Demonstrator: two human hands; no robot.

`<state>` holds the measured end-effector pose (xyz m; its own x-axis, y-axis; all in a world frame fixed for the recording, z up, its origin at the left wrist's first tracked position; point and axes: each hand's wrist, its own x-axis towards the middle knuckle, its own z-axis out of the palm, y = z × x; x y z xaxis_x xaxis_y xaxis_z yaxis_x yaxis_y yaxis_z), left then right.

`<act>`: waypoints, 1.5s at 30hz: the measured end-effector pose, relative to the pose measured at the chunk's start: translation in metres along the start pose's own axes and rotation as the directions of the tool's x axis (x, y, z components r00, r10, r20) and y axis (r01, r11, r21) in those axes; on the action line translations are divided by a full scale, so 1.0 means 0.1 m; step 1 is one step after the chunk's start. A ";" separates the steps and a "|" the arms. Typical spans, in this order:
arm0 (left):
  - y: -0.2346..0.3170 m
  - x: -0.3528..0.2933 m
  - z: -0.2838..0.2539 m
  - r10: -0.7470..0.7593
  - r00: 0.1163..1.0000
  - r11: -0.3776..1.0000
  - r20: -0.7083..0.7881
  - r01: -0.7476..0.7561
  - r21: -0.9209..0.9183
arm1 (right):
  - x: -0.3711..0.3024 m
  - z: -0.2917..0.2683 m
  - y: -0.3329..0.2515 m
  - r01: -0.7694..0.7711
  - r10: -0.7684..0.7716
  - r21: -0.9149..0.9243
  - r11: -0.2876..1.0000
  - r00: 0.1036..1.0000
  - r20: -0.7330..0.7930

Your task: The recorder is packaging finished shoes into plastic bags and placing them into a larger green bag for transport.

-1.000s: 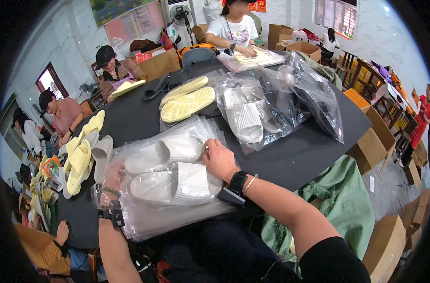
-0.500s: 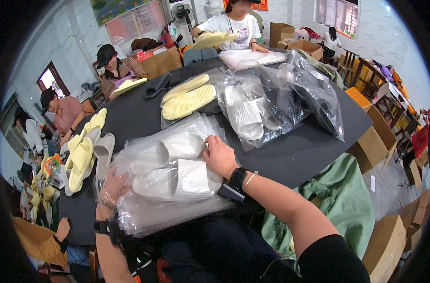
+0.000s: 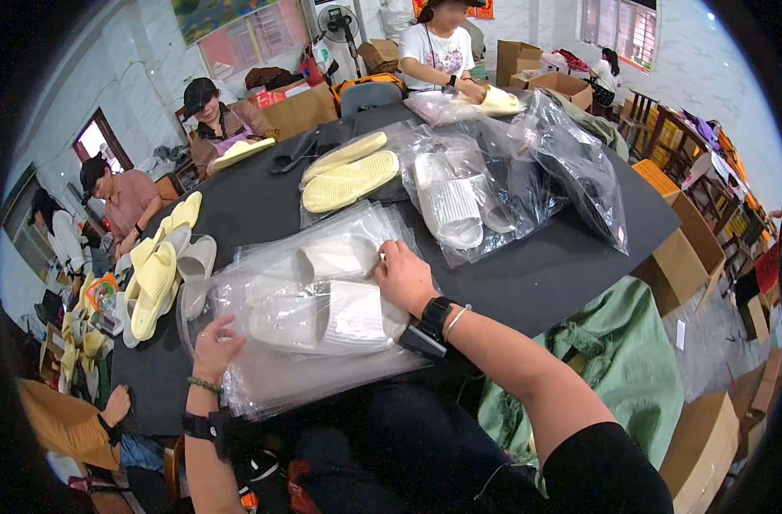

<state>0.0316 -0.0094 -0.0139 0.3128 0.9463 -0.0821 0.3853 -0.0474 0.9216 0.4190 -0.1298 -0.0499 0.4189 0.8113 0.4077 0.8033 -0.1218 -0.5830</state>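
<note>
A pair of pale grey-white slide slippers [image 3: 354, 313] lies inside a clear plastic bag [image 3: 204, 300], on top of a stack of clear bags [image 3: 322, 385]. My right hand [image 3: 404, 278] bends its fingers over the bag's right edge, close to the slippers, and seems to grip the film there. At the bag's left edge is my left hand [image 3: 215, 349], thumb and forefinger apart beside the film. Beyond the stack, a yellow pair of slippers [image 3: 350, 182] rests on clear plastic. Another whitish pair of slippers [image 3: 453, 210] lies bagged to its right.
Loose yellow and grey slippers [image 3: 155, 287] crowd the left of the black table [image 3: 528, 291]. Bagged dark slippers [image 3: 579, 171] lie far right. Green sacking [image 3: 622, 360] and cardboard boxes [image 3: 682, 248] stand off its right edge. Co-workers handle slippers across the table.
My left hand has come out from under the clear film and sits on its outer side. My right hand stays at the right edge. The far co-worker has lowered a yellow slipper onto the bags.
</note>
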 end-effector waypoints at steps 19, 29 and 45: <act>0.83 0.07 0.26 0.395 0.764 0.562 0.510 -0.640 0.524 | 0.00 -0.01 -0.07 -0.035 0.036 -0.004 0.999 0.998 0.057; 0.80 0.54 0.89 0.495 0.542 0.400 0.679 -0.836 0.375 | 0.01 0.03 -0.01 0.044 -0.044 0.003 0.999 0.999 0.023; 0.78 0.61 1.39 0.472 0.733 0.587 0.490 -0.676 0.446 | 0.05 0.07 0.01 0.074 -0.071 -0.070 0.995 0.996 0.046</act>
<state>0.2013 -0.0002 0.0005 0.8363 0.5148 0.1888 0.4023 -0.8100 0.4267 0.4192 -0.1217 -0.0532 0.3411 0.8435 0.4148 0.8597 -0.1015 -0.5006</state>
